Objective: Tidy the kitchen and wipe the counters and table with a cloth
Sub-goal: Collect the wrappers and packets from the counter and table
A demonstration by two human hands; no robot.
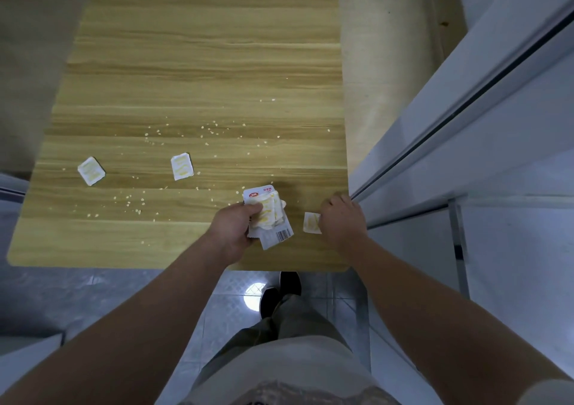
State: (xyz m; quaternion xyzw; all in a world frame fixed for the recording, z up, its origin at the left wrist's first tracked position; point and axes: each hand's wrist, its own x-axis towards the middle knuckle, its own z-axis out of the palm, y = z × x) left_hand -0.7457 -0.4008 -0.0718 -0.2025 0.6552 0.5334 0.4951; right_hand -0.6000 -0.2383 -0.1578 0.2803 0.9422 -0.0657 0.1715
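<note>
Wood-grain desk (pixel 198 47) is carrying the litter and is likely waiting for wiping; no cloth is showing. Left grip (pixel 234 227) is curling tightly round a bundle of wrappers (pixel 270 215) just above the near edge, probably collecting rubbish in one hand so that the other is staying free. Right grip (pixel 341 218) is curling down onto the right edge of a single wrapper (pixel 311 222); whether it is already pinching it, I cannot tell. Two loose wrappers (pixel 182 166) are lying well apart at near left, making three singles. Crumbs (pixel 214 129) are scattering across the middle, too many for counting.
</note>
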